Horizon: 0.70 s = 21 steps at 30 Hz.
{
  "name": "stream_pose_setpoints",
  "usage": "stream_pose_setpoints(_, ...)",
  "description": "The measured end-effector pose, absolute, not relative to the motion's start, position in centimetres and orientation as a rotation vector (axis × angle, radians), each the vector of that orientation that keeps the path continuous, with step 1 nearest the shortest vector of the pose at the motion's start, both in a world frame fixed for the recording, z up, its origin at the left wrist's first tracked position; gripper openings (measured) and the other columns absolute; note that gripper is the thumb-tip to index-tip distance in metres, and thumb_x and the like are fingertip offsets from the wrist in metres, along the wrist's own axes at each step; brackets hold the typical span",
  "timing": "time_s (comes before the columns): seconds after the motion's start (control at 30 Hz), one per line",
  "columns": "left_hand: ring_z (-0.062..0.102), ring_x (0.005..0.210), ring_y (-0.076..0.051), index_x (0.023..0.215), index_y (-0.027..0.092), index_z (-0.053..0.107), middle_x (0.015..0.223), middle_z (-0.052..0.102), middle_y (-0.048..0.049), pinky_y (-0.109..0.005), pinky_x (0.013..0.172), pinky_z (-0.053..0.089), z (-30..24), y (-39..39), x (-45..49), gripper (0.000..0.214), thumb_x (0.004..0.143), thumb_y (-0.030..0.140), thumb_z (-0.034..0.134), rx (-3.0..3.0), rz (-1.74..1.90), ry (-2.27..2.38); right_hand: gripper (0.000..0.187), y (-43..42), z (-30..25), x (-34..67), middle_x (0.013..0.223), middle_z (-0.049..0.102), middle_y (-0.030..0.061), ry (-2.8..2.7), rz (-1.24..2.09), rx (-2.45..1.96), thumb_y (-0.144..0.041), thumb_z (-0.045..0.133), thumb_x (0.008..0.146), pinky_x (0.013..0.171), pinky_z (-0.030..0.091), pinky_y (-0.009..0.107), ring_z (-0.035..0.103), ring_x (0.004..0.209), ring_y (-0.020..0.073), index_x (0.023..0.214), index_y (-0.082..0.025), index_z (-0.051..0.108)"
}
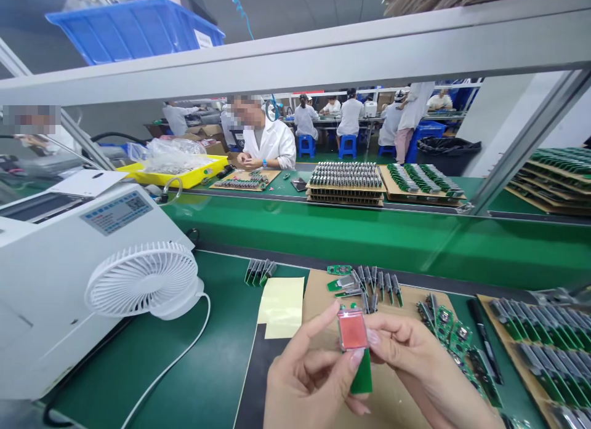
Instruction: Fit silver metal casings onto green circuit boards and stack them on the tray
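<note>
Both hands hold one green circuit board (362, 376) with a small screen (353, 330) on it, which looks red. My left hand (309, 373) grips it from the left, thumb on the screen's lower edge and index finger by its top corner. From the right, my right hand (410, 355) pinches the screen's side between thumb and fingers. Beneath them lies a brown board (318, 293). Just beyond the hands, several circuit boards with grey modules (369, 281) rest on it. More loose green boards (459, 336) lie right of my right hand.
A white fan (145, 281) with its cable stands left, before a white machine (69, 263). Yellow paper (281, 306) lies left of the hands. At right are a black pen (484, 340) and a rack of boards (545, 349). Across the divider, a person in white (270, 136) works.
</note>
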<state>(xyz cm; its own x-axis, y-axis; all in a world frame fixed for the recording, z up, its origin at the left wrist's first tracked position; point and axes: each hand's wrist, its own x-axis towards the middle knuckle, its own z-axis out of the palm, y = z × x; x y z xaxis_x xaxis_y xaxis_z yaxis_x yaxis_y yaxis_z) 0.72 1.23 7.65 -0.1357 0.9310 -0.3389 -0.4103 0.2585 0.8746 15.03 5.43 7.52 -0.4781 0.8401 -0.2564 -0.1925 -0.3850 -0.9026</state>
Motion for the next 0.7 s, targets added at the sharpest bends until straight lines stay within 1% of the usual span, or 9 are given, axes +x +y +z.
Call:
stream_pose_setpoints(0.13, 0.062, 0.040, -0.015, 0.116, 0.017, 0.069, 0.052, 0.071, -0.0015, -0.022, 0.047, 0.054, 7.9, 1.1, 0.7, 0.060, 0.062, 0.039, 0.084, 0.576, 1.286, 1.171, 0.025, 5.3, 7.6, 15.1, 0.073, 0.072, 0.0009, -1.137, 1.936, -0.965, -0.044, 0.069, 0.084, 0.073, 0.049, 0.024, 0.061, 0.067, 0.0118, 0.098, -0.026, 0.078)
stream_pose_setpoints(0.3, 0.062, 0.040, -0.014, 0.113, 0.020, 0.071, 0.053, 0.072, -0.0013, -0.022, 0.047, 0.053, 8.0, 1.0, 0.9, 0.055, 0.062, 0.034, 0.085, 0.575, 1.307, 1.142, 0.024, 5.4, 7.9, 15.2, 0.074, 0.073, 0.0018, -1.137, 1.965, -0.907, -0.042, 0.069, 0.084, 0.069, 0.050, 0.025, 0.063, 0.065, 0.0128, 0.095, -0.023, 0.078)
stream_pose_setpoints(0.43, 0.062, 0.040, -0.014, 0.113, 0.020, 0.071, 0.054, 0.072, -0.0016, -0.021, 0.048, 0.052, 7.9, 0.7, 1.4, 0.054, 0.062, 0.033, 0.085, 0.564, 1.334, 1.120, 0.024, 5.4, 7.9, 14.9, 0.068, 0.070, 0.0006, -1.104, 1.897, -0.959, -0.044, 0.075, 0.078, 0.062, 0.047, 0.021, 0.058, 0.059, 0.0099, 0.082, -0.020, 0.077)
stream_pose_setpoints(0.5, 0.062, 0.041, -0.014, 0.114, 0.019, 0.071, 0.055, 0.073, -0.0014, -0.021, 0.049, 0.053, 7.8, 0.7, 1.5, 0.054, 0.064, 0.032, 0.084, 0.564, 1.347, 1.120, 0.027, 5.3, 7.6, 14.8, 0.063, 0.068, -0.0004, -1.139, 1.845, -0.996, -0.045, 0.075, 0.078, 0.060, 0.046, 0.019, 0.056, 0.057, 0.0092, 0.075, -0.019, 0.075)
stream_pose_setpoints(0.53, 0.063, 0.043, -0.014, 0.115, 0.019, 0.071, 0.056, 0.073, -0.0010, -0.022, 0.050, 0.054, 7.7, 0.8, 1.5, 0.054, 0.064, 0.032, 0.084, 0.575, 1.357, 1.127, 0.028, 5.2, 7.4, 14.8, 0.064, 0.067, -0.0002, -1.180, 1.798, -1.020, -0.046, 0.073, 0.079, 0.061, 0.047, 0.020, 0.057, 0.058, 0.0099, 0.075, -0.019, 0.074)
stream_pose_setpoints(0.6, 0.064, 0.047, -0.014, 0.117, 0.019, 0.069, 0.056, 0.072, 0.0003, -0.022, 0.054, 0.055, 7.3, 1.1, 1.5, 0.054, 0.067, 0.033, 0.082, 0.616, 1.391, 1.158, 0.028, 5.0, 6.9, 14.9, 0.070, 0.070, 0.0017, -1.270, 1.615, -1.102, -0.048, 0.070, 0.080, 0.067, 0.051, 0.022, 0.063, 0.067, 0.0134, 0.078, -0.020, 0.073)
stream_pose_setpoints(0.67, 0.064, 0.053, -0.014, 0.121, 0.020, 0.067, 0.058, 0.072, 0.0015, -0.020, 0.060, 0.055, 6.4, 1.4, 1.4, 0.055, 0.069, 0.033, 0.080, 0.660, 1.431, 1.203, 0.029, 4.5, 6.4, 15.2, 0.088, 0.075, 0.0054, -1.309, 1.359, -1.202, -0.050, 0.067, 0.083, 0.079, 0.054, 0.027, 0.068, 0.086, 0.0185, 0.085, -0.021, 0.072)
stream_pose_setpoints(0.7, 0.063, 0.055, -0.013, 0.122, 0.021, 0.066, 0.060, 0.072, 0.0018, -0.019, 0.062, 0.055, 5.8, 1.5, 1.4, 0.055, 0.070, 0.033, 0.080, 0.683, 1.440, 1.220, 0.029, 4.2, 6.0, 15.4, 0.099, 0.075, 0.0071, -1.314, 1.264, -1.237, -0.050, 0.065, 0.084, 0.087, 0.054, 0.029, 0.068, 0.097, 0.0207, 0.087, -0.022, 0.072)
